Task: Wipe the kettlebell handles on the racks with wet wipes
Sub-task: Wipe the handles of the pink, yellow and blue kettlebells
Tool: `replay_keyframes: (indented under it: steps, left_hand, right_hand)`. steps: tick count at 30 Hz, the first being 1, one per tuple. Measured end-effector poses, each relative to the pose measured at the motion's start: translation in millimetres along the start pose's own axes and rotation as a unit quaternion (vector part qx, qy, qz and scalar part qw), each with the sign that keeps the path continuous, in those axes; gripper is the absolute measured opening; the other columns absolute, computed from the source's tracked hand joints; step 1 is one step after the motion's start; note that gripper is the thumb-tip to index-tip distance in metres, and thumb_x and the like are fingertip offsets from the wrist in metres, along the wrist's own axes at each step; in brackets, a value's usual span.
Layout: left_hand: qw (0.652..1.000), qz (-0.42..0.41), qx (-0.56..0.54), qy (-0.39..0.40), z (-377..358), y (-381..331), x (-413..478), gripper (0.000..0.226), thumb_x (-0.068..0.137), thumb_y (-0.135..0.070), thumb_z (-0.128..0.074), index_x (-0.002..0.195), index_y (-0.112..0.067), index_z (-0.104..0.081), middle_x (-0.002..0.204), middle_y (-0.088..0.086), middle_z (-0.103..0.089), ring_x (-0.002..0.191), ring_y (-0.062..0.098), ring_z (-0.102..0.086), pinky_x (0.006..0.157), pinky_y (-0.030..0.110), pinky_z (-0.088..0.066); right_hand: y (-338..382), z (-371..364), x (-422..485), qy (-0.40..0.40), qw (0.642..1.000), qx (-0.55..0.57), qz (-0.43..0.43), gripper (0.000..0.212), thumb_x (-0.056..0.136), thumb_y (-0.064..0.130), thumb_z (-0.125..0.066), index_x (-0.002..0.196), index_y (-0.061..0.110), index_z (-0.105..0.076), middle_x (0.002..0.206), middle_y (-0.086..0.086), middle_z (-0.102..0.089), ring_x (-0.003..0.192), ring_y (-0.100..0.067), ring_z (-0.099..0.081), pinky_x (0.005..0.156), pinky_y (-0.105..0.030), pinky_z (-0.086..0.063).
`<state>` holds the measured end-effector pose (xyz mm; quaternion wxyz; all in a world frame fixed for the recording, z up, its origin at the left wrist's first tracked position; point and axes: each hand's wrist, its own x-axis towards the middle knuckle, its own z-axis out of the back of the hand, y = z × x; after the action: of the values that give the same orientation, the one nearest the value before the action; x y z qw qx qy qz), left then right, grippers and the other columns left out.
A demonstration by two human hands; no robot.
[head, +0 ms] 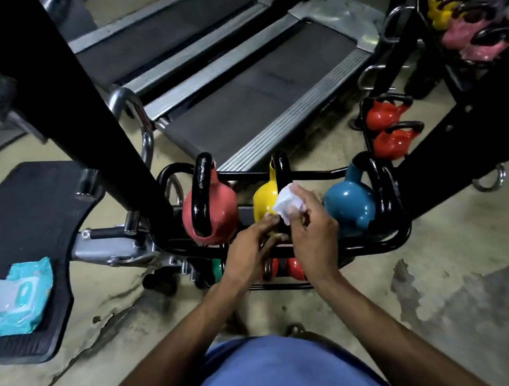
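Three kettlebells stand on the top tier of a black rack (pixel 397 238): a pink kettlebell (pixel 216 211) at left, a yellow kettlebell (pixel 265 199) in the middle, a blue kettlebell (pixel 350 200) at right. All have black handles. My right hand (pixel 312 227) holds a white wet wipe (pixel 289 206) wrapped round the yellow kettlebell's handle (pixel 281 166). My left hand (pixel 251 249) reaches in beside it, fingers touching the base of the same handle. Red and green kettlebells on the lower tier are mostly hidden by my hands.
A teal pack of wet wipes (pixel 21 299) lies open on a black mat (pixel 28 224) at left. Two treadmills (pixel 249 95) stand behind the rack. A black machine post (pixel 95 94) rises at left. A second rack (pixel 454 43) with yellow, pink and red kettlebells stands at the right.
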<state>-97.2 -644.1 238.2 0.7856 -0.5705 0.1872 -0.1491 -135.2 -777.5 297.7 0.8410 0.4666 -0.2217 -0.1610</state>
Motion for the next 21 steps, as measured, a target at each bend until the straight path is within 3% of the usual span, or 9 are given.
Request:
replay_keyframes:
  steps: [3,6,8,10,12,14,17,19,21]
  left_hand:
    - [0.995,-0.015,0.086,-0.047,-2.0,-1.9,-3.7,0.036,0.098,-0.020,-0.069,0.134,-0.019,-0.069,0.135,-0.015,-0.065,0.140,0.003,-0.049,0.115,0.025,-0.041]
    - [0.993,-0.003,0.110,-0.048,-1.7,-7.5,-0.9,0.033,0.098,-0.021,-0.069,0.130,-0.018,-0.071,0.131,-0.012,-0.069,0.129,0.005,-0.060,0.113,0.033,-0.046]
    - [0.992,0.010,0.120,-0.035,-1.3,-5.5,1.9,0.028,0.097,-0.020,-0.067,0.125,-0.026,-0.073,0.124,-0.016,-0.073,0.121,0.004,-0.066,0.110,0.042,-0.050]
    - [0.991,0.029,0.128,-0.028,-2.2,-2.2,2.0,0.024,0.098,-0.022,-0.064,0.118,-0.031,-0.074,0.121,-0.019,-0.074,0.119,0.003,-0.066,0.109,0.046,-0.051]
    - [0.990,0.035,0.131,-0.034,-4.3,-2.6,1.2,0.026,0.097,-0.029,-0.062,0.121,-0.032,-0.072,0.123,-0.018,-0.073,0.119,0.004,-0.067,0.107,0.046,-0.052]
    - [0.990,0.046,0.121,-0.048,-6.0,-0.4,0.5,0.039,0.095,-0.037,-0.062,0.132,-0.027,-0.068,0.129,-0.013,-0.072,0.122,0.004,-0.065,0.108,0.044,-0.051]
    - [0.992,0.052,0.108,-0.042,-5.2,3.2,2.1,0.045,0.094,-0.045,-0.062,0.133,-0.024,-0.068,0.129,-0.013,-0.071,0.123,0.005,-0.065,0.109,0.044,-0.051]
    - [0.992,0.047,0.110,-0.045,-4.9,2.4,2.4,0.043,0.092,-0.048,-0.063,0.126,-0.022,-0.071,0.122,-0.013,-0.074,0.117,0.005,-0.068,0.105,0.043,-0.053]
    - [0.991,0.049,0.115,-0.051,-4.9,-1.4,1.6,0.028,0.091,-0.039,-0.064,0.110,-0.023,-0.075,0.107,-0.012,-0.077,0.104,0.005,-0.071,0.098,0.044,-0.055]
  right_hand:
    - [1.3,-9.6,14.6,-0.004,0.978,0.115,-0.174,0.021,0.100,0.013,-0.054,0.113,0.012,-0.070,0.095,0.014,-0.068,0.086,0.003,-0.062,0.081,-0.021,-0.048]
    - [6.0,-13.9,39.7,0.054,0.913,0.255,-0.315,0.027,0.093,0.014,-0.046,0.075,0.007,-0.064,0.071,-0.009,-0.061,0.066,-0.020,-0.054,0.062,-0.031,-0.045]
    - [17.1,-4.7,52.3,0.128,0.859,0.350,-0.351,0.047,0.098,0.009,-0.035,0.056,0.005,-0.058,0.054,-0.014,-0.056,0.050,-0.022,-0.053,0.051,-0.025,-0.046]
    - [29.1,7.4,57.7,0.174,0.809,0.438,-0.350,0.050,0.099,0.004,-0.029,0.054,0.002,-0.050,0.047,-0.014,-0.056,0.043,-0.020,-0.053,0.050,-0.024,-0.049]
    - [27.6,9.5,52.9,0.152,0.822,0.433,-0.338,0.045,0.098,0.000,-0.030,0.057,0.004,-0.046,0.046,-0.008,-0.057,0.043,-0.016,-0.054,0.051,-0.024,-0.047]
    - [18.7,8.5,35.8,0.087,0.892,0.336,-0.290,0.030,0.099,0.007,-0.042,0.073,0.003,-0.056,0.055,0.003,-0.062,0.050,-0.007,-0.054,0.055,-0.023,-0.046]
    - [-7.4,5.1,5.9,0.027,0.987,0.114,-0.113,0.017,0.098,0.015,-0.057,0.109,0.013,-0.070,0.098,0.003,-0.073,0.089,-0.007,-0.064,0.080,-0.030,-0.052]
    - [-21.2,4.7,-3.1,0.028,0.998,0.020,0.060,0.023,0.099,0.007,-0.059,0.120,0.007,-0.068,0.128,-0.007,-0.068,0.120,-0.013,-0.061,0.103,-0.025,-0.048]
    - [-27.4,5.0,3.3,0.053,0.966,-0.093,0.233,0.028,0.097,0.001,-0.059,0.124,0.003,-0.066,0.142,-0.014,-0.059,0.138,-0.023,-0.051,0.117,-0.031,-0.040]
